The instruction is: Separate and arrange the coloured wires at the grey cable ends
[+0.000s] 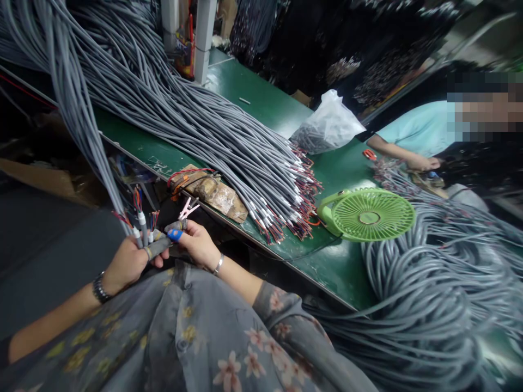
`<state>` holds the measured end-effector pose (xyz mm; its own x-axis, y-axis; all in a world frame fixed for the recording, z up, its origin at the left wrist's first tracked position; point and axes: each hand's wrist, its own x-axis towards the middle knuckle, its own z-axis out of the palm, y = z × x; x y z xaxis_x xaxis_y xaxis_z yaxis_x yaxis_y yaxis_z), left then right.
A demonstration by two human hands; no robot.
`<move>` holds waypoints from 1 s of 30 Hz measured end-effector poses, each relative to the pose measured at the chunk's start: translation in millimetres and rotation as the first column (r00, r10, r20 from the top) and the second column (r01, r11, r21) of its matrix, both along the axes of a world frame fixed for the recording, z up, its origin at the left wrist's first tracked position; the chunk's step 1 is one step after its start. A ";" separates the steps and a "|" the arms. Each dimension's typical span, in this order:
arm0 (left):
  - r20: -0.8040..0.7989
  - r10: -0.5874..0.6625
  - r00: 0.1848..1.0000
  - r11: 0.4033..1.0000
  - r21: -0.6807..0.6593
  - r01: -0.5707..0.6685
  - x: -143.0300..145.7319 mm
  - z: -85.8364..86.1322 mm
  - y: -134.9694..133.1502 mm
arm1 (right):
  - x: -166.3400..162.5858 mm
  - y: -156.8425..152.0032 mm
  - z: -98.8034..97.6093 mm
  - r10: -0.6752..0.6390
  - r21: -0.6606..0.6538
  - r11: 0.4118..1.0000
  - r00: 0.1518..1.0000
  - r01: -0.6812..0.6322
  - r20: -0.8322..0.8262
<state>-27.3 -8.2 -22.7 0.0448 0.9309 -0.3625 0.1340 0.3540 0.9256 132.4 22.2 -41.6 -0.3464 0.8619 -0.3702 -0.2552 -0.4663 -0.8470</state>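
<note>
Two hands meet low at the near edge of the green tabletop (261,103), over a lap in grey flowered cloth. The left hand (128,264) has its grip closed round a few grey cable ends (142,231), which stand up from its fist with stripped red and blue wires showing at their tips; its fingers wear grey sleeves. The right hand (198,242), touching the left, pinches the same cable ends between sleeved fingertips, one capped in blue. Just above them stands a small pink clip (188,208), beside a brown taped pad (212,193) on the tabletop edge. A broad sheaf of grey cables (196,120) fans across the tabletop, ending near a green fan (368,215). Beyond lie a clear plastic bag (330,125) and another person's arm (392,152).
</note>
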 end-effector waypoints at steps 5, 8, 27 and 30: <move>-0.041 -0.012 0.999 1.000 0.004 0.012 -0.5 1.1 -0.4 | -3.0 -1.4 -0.2 -0.032 -0.001 0.999 0.998 0.032 0.055; -0.058 -0.003 0.998 1.000 0.008 0.004 0.2 3.3 -1.0 | -6.1 -1.5 -3.4 -0.076 -0.043 0.996 0.996 0.078 0.049; 0.018 0.162 0.987 0.985 0.051 -0.162 7.0 14.8 -3.0 | 1.6 -3.7 -12.4 -0.002 -0.011 1.000 1.000 0.002 -0.007; 0.051 0.243 0.969 0.967 0.071 -0.246 8.4 14.5 -4.7 | -0.3 -5.5 -9.7 0.023 -0.048 0.999 0.999 -0.024 -0.030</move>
